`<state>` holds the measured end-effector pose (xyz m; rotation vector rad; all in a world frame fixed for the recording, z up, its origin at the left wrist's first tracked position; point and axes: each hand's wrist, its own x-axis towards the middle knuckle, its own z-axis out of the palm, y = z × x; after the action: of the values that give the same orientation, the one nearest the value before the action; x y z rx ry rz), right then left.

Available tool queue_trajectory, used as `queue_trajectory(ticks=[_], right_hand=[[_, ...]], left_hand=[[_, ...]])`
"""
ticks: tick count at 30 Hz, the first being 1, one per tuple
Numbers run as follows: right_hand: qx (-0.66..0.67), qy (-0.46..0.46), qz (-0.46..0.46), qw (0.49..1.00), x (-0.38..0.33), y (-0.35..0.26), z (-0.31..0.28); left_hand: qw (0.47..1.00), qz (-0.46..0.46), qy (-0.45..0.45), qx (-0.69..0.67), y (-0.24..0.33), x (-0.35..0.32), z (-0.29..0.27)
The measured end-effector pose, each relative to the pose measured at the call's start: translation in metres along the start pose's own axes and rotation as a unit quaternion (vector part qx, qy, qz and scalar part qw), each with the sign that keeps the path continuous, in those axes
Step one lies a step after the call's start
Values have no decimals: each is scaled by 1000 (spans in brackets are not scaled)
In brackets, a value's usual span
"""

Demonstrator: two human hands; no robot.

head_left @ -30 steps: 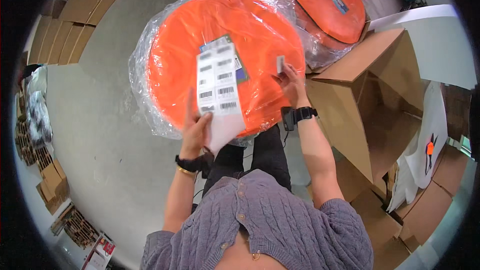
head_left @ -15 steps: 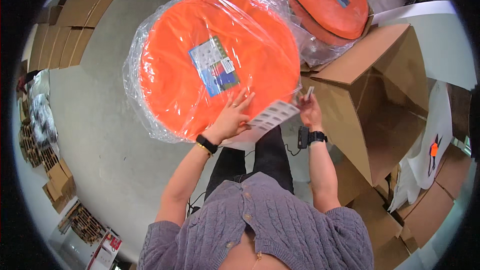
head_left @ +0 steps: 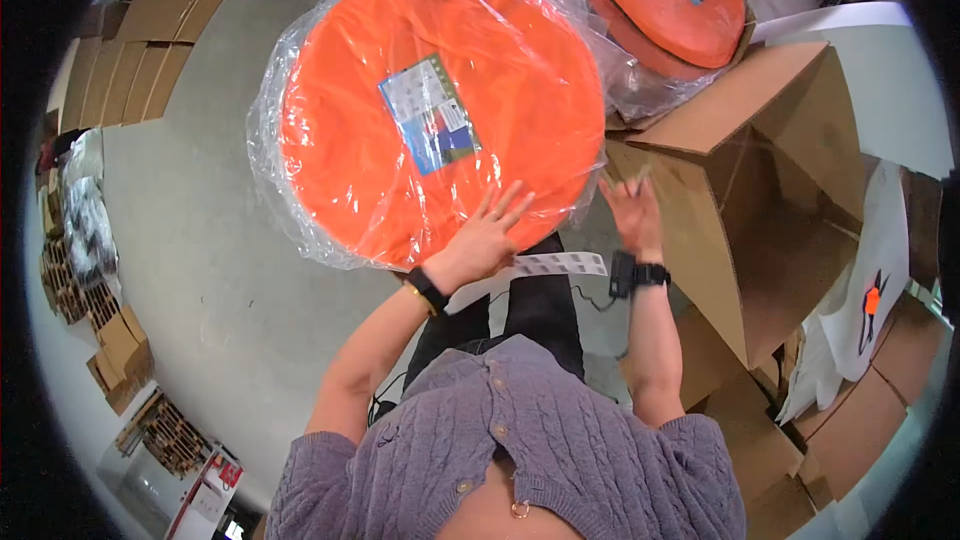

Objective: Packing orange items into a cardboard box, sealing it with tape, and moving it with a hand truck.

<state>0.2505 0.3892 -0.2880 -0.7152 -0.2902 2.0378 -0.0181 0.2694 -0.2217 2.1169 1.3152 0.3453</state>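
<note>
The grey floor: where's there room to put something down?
Bare floor shows between the wrapped orange disc and the brown boxes on the left. The right is crowded: an open box sits close by the right hand, with another orange disc beyond.

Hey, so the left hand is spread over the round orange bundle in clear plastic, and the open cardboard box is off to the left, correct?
Not quite: the head view shows the open cardboard box off to the right. The left hand is spread over the round orange bundle in clear plastic.
</note>
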Motion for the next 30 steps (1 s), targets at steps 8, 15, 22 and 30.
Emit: queue_trajectory(ticks=[8,15,22,30], right_hand=[[-113,-40,84,989,11,14,-39],[-171,10,150,974,-10,27,-43],[-22,-5,10,1000,-25,-8,-57],[-72,-38,41,996,3,2,7]], left_hand=[[997,38,0,72,-2,37,52],[998,31,-33,38,10,32,46],[993,58,-20,106,14,70,62],[987,110,-98,67,6,71,79]])
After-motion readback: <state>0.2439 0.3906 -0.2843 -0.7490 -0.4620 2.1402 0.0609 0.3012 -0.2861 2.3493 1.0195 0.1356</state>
